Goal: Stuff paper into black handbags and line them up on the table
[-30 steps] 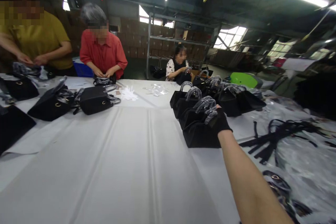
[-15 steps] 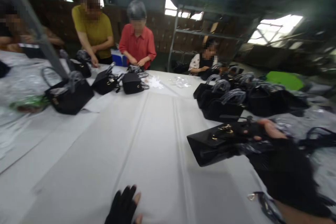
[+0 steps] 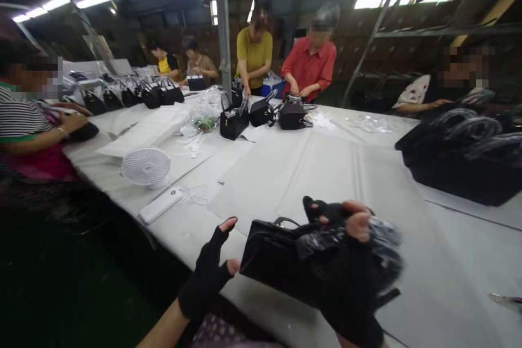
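My right hand [image 3: 350, 261], in a black fingerless glove, is closed round the plastic-wrapped handles of a small black handbag [image 3: 273, 258] and holds it just above the near edge of the white table [image 3: 310, 168]. The bag lies tilted on its side, with its base pointing left. My left hand [image 3: 210, 272], also gloved, is open with fingers apart right beside the bag's left end, a fingertip almost touching it.
A row of black handbags [image 3: 465, 163] stands at the right. More bags [image 3: 261, 111] sit mid-table before two standing people. A small white fan [image 3: 145, 167] and a white flat device [image 3: 160, 205] lie at the left. Seated people work along the left edge and at the far right.
My view has swung left. My right hand has carried the handbag from the row at the right down to the near table edge. My left hand has come up beside it.
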Available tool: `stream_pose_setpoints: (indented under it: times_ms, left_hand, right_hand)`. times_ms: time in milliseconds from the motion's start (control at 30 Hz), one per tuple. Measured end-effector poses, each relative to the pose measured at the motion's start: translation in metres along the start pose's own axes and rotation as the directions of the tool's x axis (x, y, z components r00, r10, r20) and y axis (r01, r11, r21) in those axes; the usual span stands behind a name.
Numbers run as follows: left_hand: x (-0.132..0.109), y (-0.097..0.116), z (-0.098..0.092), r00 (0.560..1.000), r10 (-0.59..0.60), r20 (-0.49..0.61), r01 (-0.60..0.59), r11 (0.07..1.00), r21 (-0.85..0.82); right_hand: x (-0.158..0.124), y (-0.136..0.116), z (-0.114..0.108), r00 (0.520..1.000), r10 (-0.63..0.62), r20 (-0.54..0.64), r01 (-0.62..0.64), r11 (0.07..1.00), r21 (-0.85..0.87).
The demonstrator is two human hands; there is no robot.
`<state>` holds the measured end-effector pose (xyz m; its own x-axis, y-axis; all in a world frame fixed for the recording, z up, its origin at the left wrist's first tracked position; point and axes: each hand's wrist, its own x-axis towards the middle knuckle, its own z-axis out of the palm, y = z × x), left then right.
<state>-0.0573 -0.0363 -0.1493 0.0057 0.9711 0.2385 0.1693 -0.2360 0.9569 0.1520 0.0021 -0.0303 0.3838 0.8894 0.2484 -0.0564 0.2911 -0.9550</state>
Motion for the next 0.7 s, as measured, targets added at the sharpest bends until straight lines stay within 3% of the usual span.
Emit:
stream_pose_setpoints:
  times_ms: [67,133,233,267,300,333,400,433,467,533,633,700]
  left_hand:
    - [-0.017,0.006,-0.008,0.999,-0.021,0.049,0.017,0.996,0.084]
    - [-0.019,0.007,-0.004,0.997,-0.052,0.05,0.047,0.995,0.093]
    - [-0.009,0.006,0.009,0.997,-0.033,0.065,0.027,0.995,0.098]
    - [-0.005,0.005,0.013,0.998,-0.001,0.069,-0.007,0.994,0.113]
    - [-0.002,0.005,0.016,0.997,0.041,0.072,-0.05,0.991,0.124]
    - [0.0,0.005,0.018,0.994,0.084,0.073,-0.093,0.988,0.127]
    - [0.002,0.005,0.017,0.987,0.139,0.079,-0.148,0.983,0.113]
    - [0.002,0.005,0.015,0.983,0.151,0.1,-0.16,0.982,0.097]
    - [0.002,0.006,0.012,0.98,0.158,0.121,-0.169,0.982,0.088]
    - [0.002,0.012,0.006,0.977,0.18,0.111,-0.191,0.977,0.098]
    - [0.004,0.032,0.004,0.973,0.223,-0.054,-0.218,0.972,0.083]
    - [0.008,0.051,0.006,0.975,0.18,-0.13,-0.186,0.982,-0.03]
  right_hand:
    - [-0.027,0.009,0.012,0.99,0.095,0.104,-0.102,0.993,0.06]
    - [-0.052,0.02,0.012,0.923,0.138,0.36,-0.13,0.99,-0.046]
    - [-0.078,0.024,-0.014,0.75,0.082,0.656,0.058,0.98,-0.19]
    - [-0.083,0.022,-0.03,0.729,0.059,0.682,0.12,0.97,-0.212]
    - [-0.086,0.019,-0.048,0.747,0.035,0.664,0.167,0.957,-0.239]
    - [-0.086,0.017,-0.067,0.802,0.004,0.597,0.203,0.939,-0.279]
    - [-0.082,0.015,-0.105,0.927,-0.045,0.373,0.199,0.901,-0.386]
    - [-0.078,0.017,-0.121,0.967,-0.07,0.243,0.171,0.888,-0.426]
    - [-0.074,0.02,-0.134,0.986,-0.082,0.146,0.14,0.881,-0.451]
    - [-0.067,0.031,-0.147,0.995,-0.074,0.066,0.096,0.872,-0.48]
    - [-0.065,0.05,-0.139,0.988,-0.035,0.154,0.108,0.858,-0.501]
    - [-0.069,0.058,-0.126,0.978,-0.011,0.209,0.117,0.855,-0.506]
